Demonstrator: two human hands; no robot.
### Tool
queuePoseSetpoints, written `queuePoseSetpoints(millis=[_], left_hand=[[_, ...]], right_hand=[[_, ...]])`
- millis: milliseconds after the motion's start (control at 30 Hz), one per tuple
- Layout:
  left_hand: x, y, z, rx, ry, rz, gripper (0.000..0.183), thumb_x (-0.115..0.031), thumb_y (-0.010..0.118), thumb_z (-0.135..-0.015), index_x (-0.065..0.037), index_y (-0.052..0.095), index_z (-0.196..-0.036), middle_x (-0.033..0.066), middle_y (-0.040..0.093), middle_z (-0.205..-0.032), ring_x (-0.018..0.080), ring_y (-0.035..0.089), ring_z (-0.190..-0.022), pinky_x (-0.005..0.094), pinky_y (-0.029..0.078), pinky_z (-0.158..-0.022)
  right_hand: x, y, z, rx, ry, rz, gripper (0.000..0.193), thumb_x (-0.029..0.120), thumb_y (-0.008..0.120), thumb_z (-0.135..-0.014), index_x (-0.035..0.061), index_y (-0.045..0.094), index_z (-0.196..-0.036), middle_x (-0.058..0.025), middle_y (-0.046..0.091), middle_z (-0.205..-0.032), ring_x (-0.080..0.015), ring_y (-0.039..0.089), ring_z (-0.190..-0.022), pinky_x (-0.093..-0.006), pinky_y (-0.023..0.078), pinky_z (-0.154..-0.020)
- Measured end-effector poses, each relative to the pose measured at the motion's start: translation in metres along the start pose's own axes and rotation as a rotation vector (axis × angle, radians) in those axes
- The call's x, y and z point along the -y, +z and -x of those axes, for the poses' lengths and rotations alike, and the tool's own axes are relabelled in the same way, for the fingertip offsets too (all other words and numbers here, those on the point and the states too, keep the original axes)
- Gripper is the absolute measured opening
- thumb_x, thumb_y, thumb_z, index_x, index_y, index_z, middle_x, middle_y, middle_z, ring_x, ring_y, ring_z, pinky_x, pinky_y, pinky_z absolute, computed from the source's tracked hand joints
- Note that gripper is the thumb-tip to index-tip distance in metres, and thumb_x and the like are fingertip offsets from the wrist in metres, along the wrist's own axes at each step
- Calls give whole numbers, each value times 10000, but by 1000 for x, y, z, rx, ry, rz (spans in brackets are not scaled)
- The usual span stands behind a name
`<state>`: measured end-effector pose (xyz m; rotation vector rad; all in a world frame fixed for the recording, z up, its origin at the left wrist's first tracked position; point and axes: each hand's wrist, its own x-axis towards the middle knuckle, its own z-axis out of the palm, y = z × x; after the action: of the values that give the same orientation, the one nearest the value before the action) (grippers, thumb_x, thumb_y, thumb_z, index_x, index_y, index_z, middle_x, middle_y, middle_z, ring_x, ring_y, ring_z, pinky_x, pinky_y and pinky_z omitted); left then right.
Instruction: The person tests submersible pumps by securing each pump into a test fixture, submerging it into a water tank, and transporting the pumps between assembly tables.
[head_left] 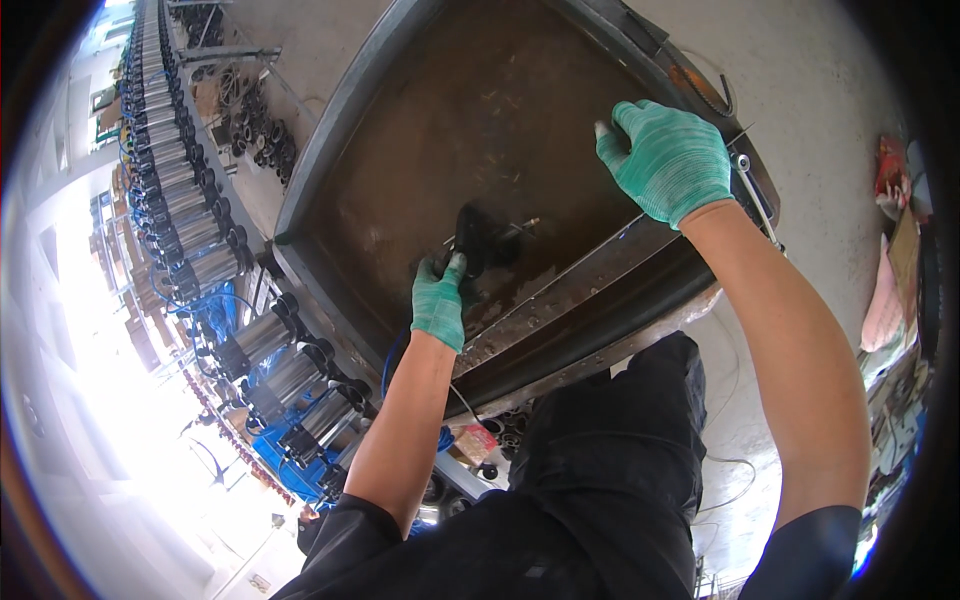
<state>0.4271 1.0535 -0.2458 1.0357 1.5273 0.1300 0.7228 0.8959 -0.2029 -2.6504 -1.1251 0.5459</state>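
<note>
A wide metal tank (345,105) with brownish water lies before me. My left hand (438,306), in a green knit glove, is closed on a dark rounded part (474,236) at the water. A thin brass-coloured fitting (530,224) sticks out at the part's right side; the part's lower portion is murky, so its exact kind does not show. Over the right side of the tank hovers my right hand (668,160), gloved the same way. Its thumb and forefinger are apart, with nothing visible between them; the other fingers are partly hidden.
A metal bar (570,285) crosses the tank's near side. On its right rim rest a wrench (757,195) and a dark curved hose (722,98). A long row of metal cylinders with black ends (175,150) runs along the left. Black rings (262,135) are piled beyond it.
</note>
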Motion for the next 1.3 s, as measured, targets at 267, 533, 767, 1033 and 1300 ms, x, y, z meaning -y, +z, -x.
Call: queuePoseSetpoints(millis=[267, 533, 767, 1033, 1300], left_hand=[[3, 2, 3, -13, 37, 6, 276, -147, 664, -975, -46, 519, -1187, 100, 636, -997, 185, 621, -659, 379, 609, -540], [4, -3, 0, 0, 5, -6, 188, -117, 649, -979, -53, 513, -1092, 88, 638, -954, 181, 639, -654, 350, 613, -506], [5, 1, 2, -10, -24, 29, 187, -112, 649, -978, -53, 482, -1036, 93, 636, -909, 177, 626, -615, 350, 606, -488], [4, 8, 13, -13, 79, -29, 323, -31, 647, -948, -7, 549, -1255, 108, 661, -1101, 212, 676, -807, 363, 607, -636], [19, 17, 7, 75, 221, -165, 211, -89, 661, -897, 15, 610, -1073, 157, 669, -965, 274, 638, -875, 360, 516, -810]], right_hand=[[-2, 5, 0, -33, 3, -7, 329, 362, 539, -999, 73, 691, -958, -121, 702, -895, -342, 692, -817, -452, 569, -772], [3, -1, -1, 13, 13, 17, 365, 376, 479, -1024, 83, 684, -950, -130, 716, -916, -321, 712, -863, -459, 577, -815], [-2, 3, 2, -29, 7, 10, 363, 382, 490, -1015, 84, 686, -946, -128, 714, -909, -328, 708, -863, -465, 575, -810], [7, -5, 1, -21, 5, 1, 340, 382, 503, -1000, 95, 665, -917, -127, 702, -925, -367, 678, -880, -491, 542, -812], [14, 0, 2, -90, 24, 72, 309, 385, 540, -980, 101, 644, -919, -153, 701, -943, -430, 642, -871, -524, 514, -749]])
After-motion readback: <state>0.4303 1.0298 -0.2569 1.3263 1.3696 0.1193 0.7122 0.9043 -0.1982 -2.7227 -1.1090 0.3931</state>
